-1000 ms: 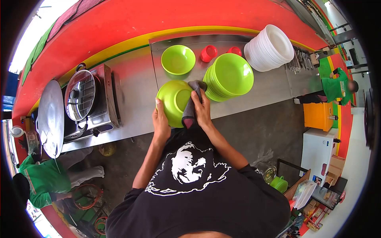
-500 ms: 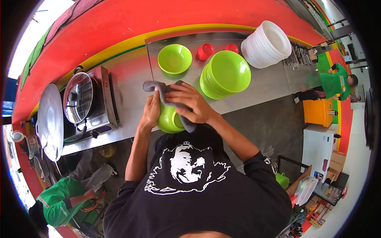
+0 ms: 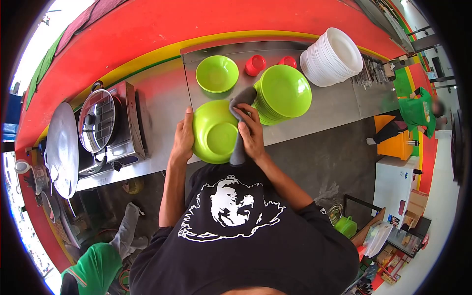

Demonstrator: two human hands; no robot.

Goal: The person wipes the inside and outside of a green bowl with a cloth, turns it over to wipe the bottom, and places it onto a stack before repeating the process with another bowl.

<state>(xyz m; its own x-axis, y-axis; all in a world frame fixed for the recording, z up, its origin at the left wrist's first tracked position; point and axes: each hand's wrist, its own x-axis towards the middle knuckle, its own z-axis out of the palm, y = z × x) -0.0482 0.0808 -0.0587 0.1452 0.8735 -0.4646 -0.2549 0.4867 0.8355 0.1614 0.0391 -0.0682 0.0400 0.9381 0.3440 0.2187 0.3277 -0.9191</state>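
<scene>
A lime-green bowl [image 3: 220, 140] is held in front of my chest, its footed underside facing me. My left hand [image 3: 184, 137] grips the bowl's left edge, thumb up along the rim. On the opposite side, my right hand [image 3: 251, 132] is closed on a dark grey cloth [image 3: 238, 150] and presses it against the bowl's right edge. The cloth's upper end reaches across to the stack of green bowls [image 3: 286, 92] on the steel counter. Another green bowl [image 3: 217, 73] stands upright behind the held one.
Two red cups [image 3: 255, 65] and a stack of white plates [image 3: 333, 59] stand along the back of the steel counter [image 3: 324, 110], cutlery [image 3: 372, 69] beside them. At left are a lidded pan [image 3: 97, 120] and a stove [image 3: 129, 123]. People in green tops are at lower left and far right.
The bowl has turned so its base faces me. My right hand and the cloth have moved from over the bowl to its right edge. The person at lower left has shifted downward.
</scene>
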